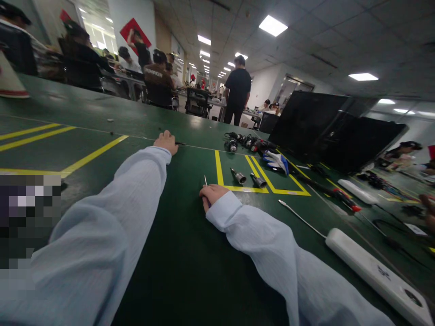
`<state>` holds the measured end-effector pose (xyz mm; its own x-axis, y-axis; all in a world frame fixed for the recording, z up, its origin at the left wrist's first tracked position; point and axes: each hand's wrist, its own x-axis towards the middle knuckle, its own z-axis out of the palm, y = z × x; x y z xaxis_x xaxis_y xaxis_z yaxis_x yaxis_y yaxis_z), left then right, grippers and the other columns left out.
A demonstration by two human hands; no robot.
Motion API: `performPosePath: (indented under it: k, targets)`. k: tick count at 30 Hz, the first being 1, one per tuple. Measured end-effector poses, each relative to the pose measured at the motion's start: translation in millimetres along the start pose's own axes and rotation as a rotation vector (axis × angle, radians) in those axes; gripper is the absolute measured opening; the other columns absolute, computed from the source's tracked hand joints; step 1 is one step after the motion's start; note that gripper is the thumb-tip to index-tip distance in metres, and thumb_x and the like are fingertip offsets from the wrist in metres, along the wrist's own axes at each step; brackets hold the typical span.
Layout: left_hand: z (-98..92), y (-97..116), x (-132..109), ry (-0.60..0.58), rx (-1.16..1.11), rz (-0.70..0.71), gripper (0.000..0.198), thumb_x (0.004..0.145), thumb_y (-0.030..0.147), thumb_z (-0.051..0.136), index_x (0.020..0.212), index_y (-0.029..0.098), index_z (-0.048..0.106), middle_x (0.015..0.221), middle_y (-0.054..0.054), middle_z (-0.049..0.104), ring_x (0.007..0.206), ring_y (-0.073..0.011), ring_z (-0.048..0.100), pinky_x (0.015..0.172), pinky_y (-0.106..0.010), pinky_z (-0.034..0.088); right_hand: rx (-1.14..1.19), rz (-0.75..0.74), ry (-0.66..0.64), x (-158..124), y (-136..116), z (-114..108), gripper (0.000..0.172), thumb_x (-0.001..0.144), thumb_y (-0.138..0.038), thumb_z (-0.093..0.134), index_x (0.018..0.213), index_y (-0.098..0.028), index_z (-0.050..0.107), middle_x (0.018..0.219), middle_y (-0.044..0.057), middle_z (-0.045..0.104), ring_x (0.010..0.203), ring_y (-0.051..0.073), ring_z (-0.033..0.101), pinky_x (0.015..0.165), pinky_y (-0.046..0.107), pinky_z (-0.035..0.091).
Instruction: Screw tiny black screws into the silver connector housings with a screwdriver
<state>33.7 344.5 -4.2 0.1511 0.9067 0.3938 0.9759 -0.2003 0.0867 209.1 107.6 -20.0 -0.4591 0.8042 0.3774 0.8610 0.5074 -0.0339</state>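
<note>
My left hand (166,142) reaches far forward over the green table, its fingers curled down near the surface. A thin dark rod (181,143) sticks out to the right from under it; its other end is hidden. Closer to me, my right hand (215,194) rests low over the table with bent fingers. From its fingers a thin pale shaft (205,180) points up; the rest is covered by the hand. Right of that hand lie two metal socket-like pieces with dark pointed ends, one (239,176) beside the other (258,180), within yellow tape lines.
Black cylindrical parts (233,145) and a white-blue glove (276,161) lie at the back right. A white power strip (377,271), a cable (302,218) and a red-black screwdriver (346,200) are at right. Black panels (306,122) stand behind. Several people sit beyond; one (238,88) stands.
</note>
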Motion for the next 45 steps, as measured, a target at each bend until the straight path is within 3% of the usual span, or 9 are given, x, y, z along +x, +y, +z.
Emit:
performPosePath:
  k: [8,12,18,22,25,32,38,42,45]
  targets:
    - [-17.8,7,-34,-0.015,-0.025,0.06,0.039,0.074,0.038,0.054,0.108,0.017,0.053,0.107,-0.012,0.05,0.092,-0.0262,0.055,0.077,-0.034,0.044,0.02,-0.01,0.018,0,3,1,0.018,0.07,-0.012,0.047,0.085,-0.017,0.058,0.087,0.008,0.065,0.083,0.019,0.058,0.072,0.028,0.045]
    - [-33.3,17,-82,0.073,-0.175,0.334,0.034,0.068,0.026,0.059,0.099,0.014,0.056,0.102,-0.009,0.048,0.09,-0.0221,0.055,0.079,-0.03,0.045,0.039,0.01,0.057,-2,-2,-2,0.018,0.075,-0.015,0.045,0.086,-0.015,0.058,0.083,0.009,0.065,0.077,0.02,0.059,0.071,0.03,0.045]
    - [-61.5,25,-156,0.161,-0.454,0.517,0.024,0.068,0.021,0.057,0.09,0.012,0.058,0.094,-0.008,0.052,0.089,-0.0198,0.052,0.08,-0.031,0.044,0.161,-0.148,0.484,-11,-18,-15,0.021,0.081,-0.024,0.043,0.083,-0.014,0.062,0.077,0.009,0.064,0.072,0.018,0.056,0.068,0.03,0.045]
    - [-74.9,26,-183,0.018,-0.514,0.56,0.028,0.069,0.031,0.06,0.09,0.013,0.056,0.085,-0.006,0.058,0.082,-0.0191,0.054,0.075,-0.032,0.044,0.308,-0.285,0.596,-20,-29,-24,0.015,0.079,-0.019,0.045,0.087,-0.016,0.057,0.075,0.007,0.062,0.069,0.016,0.055,0.064,0.029,0.046]
    - [-79.3,28,-190,-0.021,-0.542,0.625,0.025,0.071,0.03,0.059,0.089,0.013,0.055,0.085,-0.005,0.057,0.078,-0.0164,0.055,0.071,-0.027,0.044,0.387,-0.291,0.554,-27,-37,-28,0.008,0.077,-0.018,0.046,0.081,-0.017,0.052,0.069,0.005,0.058,0.065,0.016,0.053,0.061,0.03,0.045]
    - [-78.5,31,-189,0.121,-0.504,0.621,0.02,0.072,0.034,0.057,0.076,0.014,0.057,0.074,-0.002,0.051,0.068,-0.0133,0.051,0.061,-0.023,0.04,0.382,-0.277,0.513,-32,-40,-29,0.005,0.077,-0.02,0.046,0.073,-0.018,0.048,0.064,0.004,0.054,0.061,0.015,0.051,0.058,0.028,0.042]
    - [-80.4,30,-188,0.032,-0.518,0.648,0.018,0.069,0.03,0.058,0.07,0.014,0.051,0.078,-0.004,0.053,0.069,-0.0137,0.05,0.062,-0.024,0.04,0.336,-0.325,0.427,-32,-39,-30,0.012,0.078,-0.021,0.043,0.069,-0.017,0.049,0.058,0.002,0.05,0.054,0.014,0.047,0.053,0.026,0.038]
    - [-78.2,30,-186,-0.15,-0.598,0.644,0.019,0.073,0.033,0.054,0.075,0.014,0.052,0.071,-0.002,0.056,0.064,-0.0121,0.052,0.058,-0.021,0.039,0.371,-0.222,0.422,-31,-41,-25,0.012,0.079,-0.023,0.043,0.07,-0.018,0.05,0.061,0.002,0.053,0.056,0.013,0.048,0.055,0.025,0.039]
    - [-76.4,30,-186,-0.18,-0.588,0.664,0.021,0.072,0.034,0.054,0.069,0.014,0.051,0.065,-0.001,0.054,0.06,-0.0115,0.05,0.055,-0.021,0.038,0.422,-0.117,0.459,-30,-44,-20,0.012,0.079,-0.023,0.044,0.069,-0.018,0.05,0.063,0.002,0.055,0.058,0.013,0.049,0.056,0.025,0.04]
